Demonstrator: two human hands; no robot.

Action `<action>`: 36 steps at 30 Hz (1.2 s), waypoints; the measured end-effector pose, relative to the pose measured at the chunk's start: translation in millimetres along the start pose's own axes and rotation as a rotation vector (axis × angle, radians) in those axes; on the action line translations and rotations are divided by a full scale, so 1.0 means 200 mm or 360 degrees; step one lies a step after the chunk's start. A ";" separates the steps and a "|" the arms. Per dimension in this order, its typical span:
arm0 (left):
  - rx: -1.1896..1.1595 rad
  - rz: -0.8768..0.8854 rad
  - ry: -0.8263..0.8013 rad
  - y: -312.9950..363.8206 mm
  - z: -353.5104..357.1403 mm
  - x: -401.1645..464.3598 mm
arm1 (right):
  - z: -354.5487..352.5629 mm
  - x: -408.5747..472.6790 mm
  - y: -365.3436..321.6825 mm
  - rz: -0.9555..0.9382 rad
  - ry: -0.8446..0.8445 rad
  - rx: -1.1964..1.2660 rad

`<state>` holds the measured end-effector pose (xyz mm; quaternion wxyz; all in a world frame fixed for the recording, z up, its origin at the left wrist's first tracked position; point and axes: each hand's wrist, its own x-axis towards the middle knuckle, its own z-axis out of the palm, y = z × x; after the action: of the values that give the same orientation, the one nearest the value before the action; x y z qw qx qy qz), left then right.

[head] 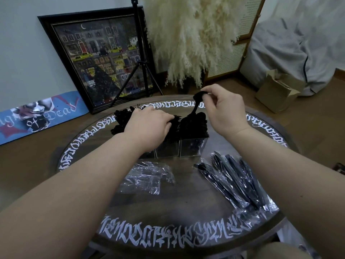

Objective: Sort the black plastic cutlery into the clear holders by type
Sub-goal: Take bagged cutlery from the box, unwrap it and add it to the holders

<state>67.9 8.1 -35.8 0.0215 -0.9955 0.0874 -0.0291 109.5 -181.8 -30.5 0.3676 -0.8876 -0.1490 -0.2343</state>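
Head view: a single black spoon (197,103) is pinched by its bowl end between the thumb and fingertips of the right hand (226,113), its handle pointing down into the rightmost clear holder (192,148), which is already crowded with black cutlery. The left hand (147,126) is laid over the cutlery standing in the middle clear holder (167,149), fingers curled loosely down onto the tops; whether anything is actually gripped there cannot be told, since the pieces merge into one dark mass. A third holder to the left is mostly hidden behind the left forearm. The step in hand is judged to be the seating of a spoon among its own kind. The next move calls for the handle to be threaded down between the packed pieces and the pinch released once it stands. Still-wrapped pieces (237,182) lie on the table (186,204) near the right forearm, beside empty wrappers (147,176), so sorting is judged unfinished.
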 end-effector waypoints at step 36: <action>-0.0512 0.0119 -0.0081 0.45 0.41 -0.52 | -0.12 -0.78 0.37 0.0521 -0.1155 -0.0941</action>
<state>-44.2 -58.9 -127.7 -0.1348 -0.9826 0.1274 0.0112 3.1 -263.6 -139.9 0.0564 -0.9899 -0.0532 0.1185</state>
